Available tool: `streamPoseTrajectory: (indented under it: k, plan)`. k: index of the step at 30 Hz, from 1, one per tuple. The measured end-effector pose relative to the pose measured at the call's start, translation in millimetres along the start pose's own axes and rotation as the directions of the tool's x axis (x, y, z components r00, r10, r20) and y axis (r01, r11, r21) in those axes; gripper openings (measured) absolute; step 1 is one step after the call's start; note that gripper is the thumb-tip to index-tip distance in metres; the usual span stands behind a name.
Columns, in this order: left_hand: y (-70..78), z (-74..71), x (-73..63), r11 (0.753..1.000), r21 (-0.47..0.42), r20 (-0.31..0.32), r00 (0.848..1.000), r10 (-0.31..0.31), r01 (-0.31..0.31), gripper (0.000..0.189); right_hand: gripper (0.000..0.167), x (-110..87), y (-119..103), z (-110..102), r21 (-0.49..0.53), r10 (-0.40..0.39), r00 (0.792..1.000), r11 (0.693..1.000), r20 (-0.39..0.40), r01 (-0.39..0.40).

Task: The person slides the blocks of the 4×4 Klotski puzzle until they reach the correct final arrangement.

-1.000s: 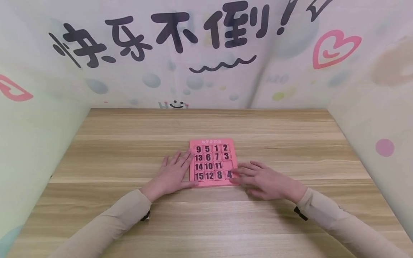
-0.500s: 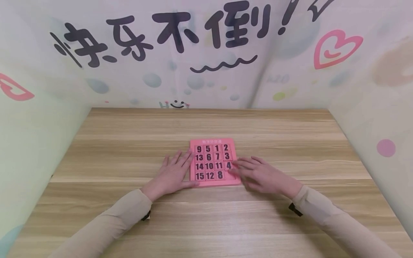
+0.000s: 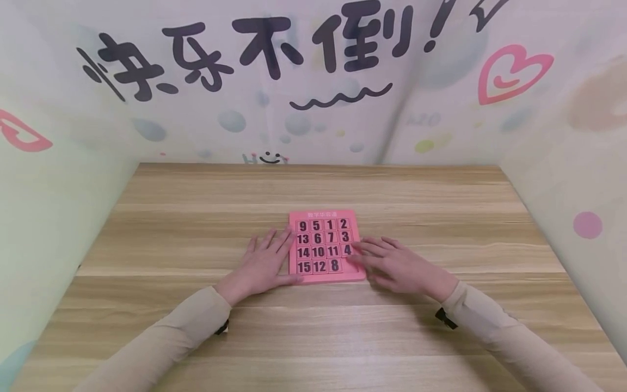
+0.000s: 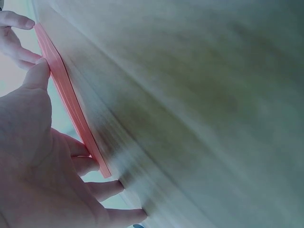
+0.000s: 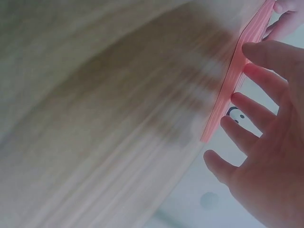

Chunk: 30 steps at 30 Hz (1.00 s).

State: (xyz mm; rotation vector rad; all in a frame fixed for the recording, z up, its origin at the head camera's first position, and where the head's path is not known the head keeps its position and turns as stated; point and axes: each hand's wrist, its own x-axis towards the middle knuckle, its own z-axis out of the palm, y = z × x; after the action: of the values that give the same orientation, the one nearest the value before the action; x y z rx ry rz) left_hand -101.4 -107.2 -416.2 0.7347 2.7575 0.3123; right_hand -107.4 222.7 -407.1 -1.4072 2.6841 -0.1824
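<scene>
A pink number slide puzzle (image 3: 323, 276) lies flat on the wooden table in the head view. Its fourth-column tile 4 (image 3: 347, 250) sits in the third row, and the bottom-right slot shows bare pink. My left hand (image 3: 257, 271) is spread beside the puzzle; fingertips and thumb touch its left edge. In the left wrist view, other fingers of that hand rest on the table. From the right, my right hand (image 3: 399, 265) reaches over the frame with loosely extended fingers, a fingertip at tile 4. The right wrist view shows its fingers (image 5: 247, 137) along the pink side edge.
The wooden table (image 3: 313, 337) runs back to a printed white wall (image 3: 196, 130) with large black characters. Side walls stand left and right. Both forearms wear beige sleeves (image 3: 191, 321), with a dark strap (image 3: 446, 318) near the right wrist.
Tile 4 has gone up from the bottom-right corner to the third row, leaving the corner slot bare. My right hand shifted slightly upward with it. My left hand stayed in place.
</scene>
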Motion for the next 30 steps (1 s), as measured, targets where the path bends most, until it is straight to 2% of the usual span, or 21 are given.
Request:
streamPoseTrajectory:
  k: [13,22,30]
  plan:
    - [0.1,0.9,0.7,1.0,0.011,0.006,1.0,-0.002,0.002,0.1,0.053,8.4,-18.7,3.4,0.016,-0.111,0.994,0.994,-0.014,0.111]
    - [1.1,1.0,1.3,1.0,0.014,0.002,1.0,0.002,-0.002,0.099,0.056,17.7,-28.1,9.7,0.031,-0.132,0.991,0.991,0.007,0.132]
    - [1.4,0.3,1.3,1.0,0.013,0.009,1.0,-0.006,0.006,0.1,0.057,9.7,-27.0,7.6,0.039,-0.116,0.993,0.992,-0.01,0.117]
